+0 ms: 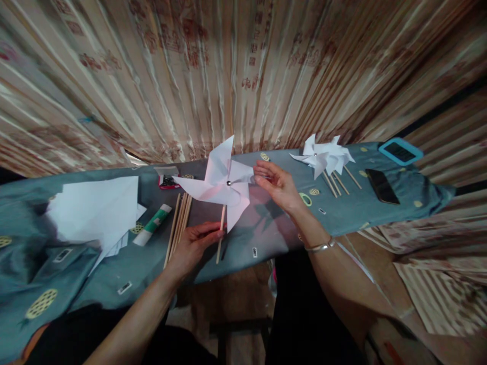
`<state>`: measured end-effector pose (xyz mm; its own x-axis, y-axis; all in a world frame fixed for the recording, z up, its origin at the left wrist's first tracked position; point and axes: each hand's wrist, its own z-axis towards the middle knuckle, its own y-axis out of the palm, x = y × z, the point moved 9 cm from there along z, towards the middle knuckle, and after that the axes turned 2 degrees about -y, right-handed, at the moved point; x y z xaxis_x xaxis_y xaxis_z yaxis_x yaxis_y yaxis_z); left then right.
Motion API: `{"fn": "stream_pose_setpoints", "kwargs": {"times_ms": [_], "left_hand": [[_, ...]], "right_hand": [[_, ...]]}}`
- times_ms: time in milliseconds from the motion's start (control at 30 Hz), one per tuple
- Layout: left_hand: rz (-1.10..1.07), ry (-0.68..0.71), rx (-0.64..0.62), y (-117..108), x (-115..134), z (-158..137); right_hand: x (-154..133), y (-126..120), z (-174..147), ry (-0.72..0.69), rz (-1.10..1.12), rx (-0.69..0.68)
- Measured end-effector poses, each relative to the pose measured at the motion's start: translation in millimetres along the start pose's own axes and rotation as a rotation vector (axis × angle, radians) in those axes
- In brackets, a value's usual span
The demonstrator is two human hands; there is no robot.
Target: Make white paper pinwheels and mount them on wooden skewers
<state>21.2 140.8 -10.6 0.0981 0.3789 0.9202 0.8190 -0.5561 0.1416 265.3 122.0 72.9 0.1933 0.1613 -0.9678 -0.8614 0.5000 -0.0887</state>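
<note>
A white paper pinwheel point(239, 186) with a shiny pin at its centre stands over the middle of the table. My left hand point(196, 243) is closed round its thin wooden stick point(222, 218), low down. At the pinwheel's right blade is my right hand point(280, 186), its fingers stretched out and the fingertips at the blade's tip. Whether they press on the paper I cannot tell. Beside my left hand lie several loose wooden sticks point(182, 215). A small box of pins point(167, 181) sits behind them, partly covered by a blade.
White paper sheets point(101, 205) are piled at the left, near a glue stick point(152, 224). To the right lie more pinwheels point(327, 156), scissors with a green handle point(305, 199), a dark phone point(382, 186) and a blue-framed device point(401, 151). A curtain point(228, 76) hangs behind the cloth-covered table point(274, 241).
</note>
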Motion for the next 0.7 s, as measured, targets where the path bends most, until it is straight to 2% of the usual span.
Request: {"fn": "stream_pose_setpoints", "kwargs": {"times_ms": [100,300,700], "left_hand": [[0.013,0.008,-0.003,0,0,-1],[-0.044,0.006,-0.015,1,5,0],[-0.14,-0.011,0.057,-4,4,0]], "right_hand": [[8,7,-1,0.057,0.006,-0.053],[7,9,-8,0.132,0.038,-0.072],[9,29,-23,0.295,0.145,-0.138]]}}
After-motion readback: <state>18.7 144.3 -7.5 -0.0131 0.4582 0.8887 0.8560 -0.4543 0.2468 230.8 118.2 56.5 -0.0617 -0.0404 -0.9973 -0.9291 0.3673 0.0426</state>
